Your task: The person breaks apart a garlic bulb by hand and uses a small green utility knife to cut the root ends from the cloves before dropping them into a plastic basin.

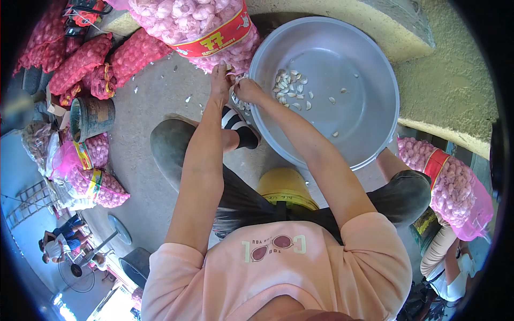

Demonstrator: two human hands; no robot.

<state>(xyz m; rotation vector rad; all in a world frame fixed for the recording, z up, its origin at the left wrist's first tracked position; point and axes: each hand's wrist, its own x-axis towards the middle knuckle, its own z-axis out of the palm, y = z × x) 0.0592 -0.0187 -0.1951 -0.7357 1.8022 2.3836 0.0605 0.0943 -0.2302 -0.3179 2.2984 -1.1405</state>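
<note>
My left hand (219, 84) and my right hand (248, 91) meet at the near-left rim of a wide grey plastic tub (353, 128), both with fingers closed. A small pale piece of garlic (229, 67) shows at the fingertips of my left hand. My right hand is pinched beside it, and what lies in its fingers is hidden. Inside the tub, loose garlic cloves (289, 84) form a cluster on the left, with several more scattered. Just beyond my hands stands a big pink net sack of garlic bulbs (187, 21) with a red label.
Garlic skins litter the floor (160, 96). Under me is a yellow bucket (286, 184). Red net sacks (136, 53) and a dark bucket (93, 119) stand left; another garlic sack (455, 187) is right, beside a person (450, 267). A low concrete ledge (369, 18) curves behind the tub.
</note>
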